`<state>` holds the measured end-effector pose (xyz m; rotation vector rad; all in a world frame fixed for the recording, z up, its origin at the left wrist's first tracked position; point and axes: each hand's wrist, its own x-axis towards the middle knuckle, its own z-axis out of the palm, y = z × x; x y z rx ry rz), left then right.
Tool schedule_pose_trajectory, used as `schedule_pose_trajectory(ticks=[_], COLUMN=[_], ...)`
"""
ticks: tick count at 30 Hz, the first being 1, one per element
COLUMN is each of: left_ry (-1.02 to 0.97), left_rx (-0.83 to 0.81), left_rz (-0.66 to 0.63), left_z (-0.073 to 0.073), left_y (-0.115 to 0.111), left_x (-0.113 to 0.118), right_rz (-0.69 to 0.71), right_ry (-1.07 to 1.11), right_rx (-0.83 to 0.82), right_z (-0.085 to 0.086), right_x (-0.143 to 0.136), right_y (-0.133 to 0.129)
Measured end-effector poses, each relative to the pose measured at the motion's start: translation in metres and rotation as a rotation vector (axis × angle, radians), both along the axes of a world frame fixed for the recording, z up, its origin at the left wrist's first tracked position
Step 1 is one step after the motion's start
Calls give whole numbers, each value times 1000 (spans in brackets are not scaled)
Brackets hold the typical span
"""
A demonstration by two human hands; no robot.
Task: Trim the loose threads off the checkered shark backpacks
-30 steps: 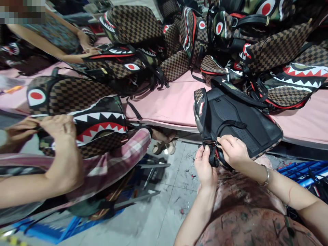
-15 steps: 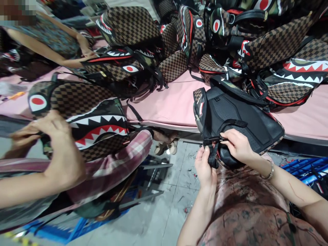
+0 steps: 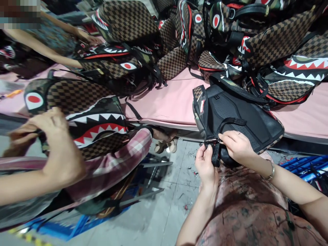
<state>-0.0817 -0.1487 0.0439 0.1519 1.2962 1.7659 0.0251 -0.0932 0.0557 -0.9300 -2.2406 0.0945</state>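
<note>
A backpack (image 3: 238, 116) with a black padded back panel rests partly on the pink table edge and partly against my lap, its back facing up. My left hand (image 3: 206, 162) pinches a black webbing strap (image 3: 215, 155) at the backpack's near left corner. My right hand (image 3: 234, 145) is closed on a slim dark tool (image 3: 213, 140) with a metallic glint; its exact kind is too small to tell. The tool's tip lies across the strap, just above my left fingertips. A loose black strap (image 3: 233, 121) curls over the back panel beyond my right hand.
Checkered backpacks with shark-mouth prints (image 3: 302, 71) crowd the pink table (image 3: 166, 99). At left, a co-worker's hands (image 3: 51, 126) work on another backpack (image 3: 79, 92); a second person reaches in behind. Blue metal frames (image 3: 299, 167) stand low on both sides.
My right hand has shifted slightly left, and the tool has moved further across the strap toward my left fingers. At the upper left, the far person's hand has moved.
</note>
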Motion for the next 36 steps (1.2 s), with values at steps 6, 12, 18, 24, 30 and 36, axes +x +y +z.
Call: schedule_pose_trajectory(ticks=[6, 12, 18, 24, 30, 36], left_ry=[54, 188, 365, 521, 599, 641], left_rx=[34, 72, 10, 64, 130, 97], left_rz=[-30, -104, -186, -150, -123, -52], left_z=[2, -5, -6, -5, -14, -16], left_y=[-3, -8, -5, 0, 6, 10], left_x=[-3, -9, -17, -22, -23, -19], right_rz=[77, 77, 32, -42, 43, -82], right_ry=[268, 438, 366, 551, 601, 490], right_rx=[-283, -836, -914, -899, -1017, -364], right_z=[2, 4, 10, 15, 11, 14], right_x=[1, -11, -36, -43, -31, -17], right_y=[2, 25, 38, 33, 35, 2])
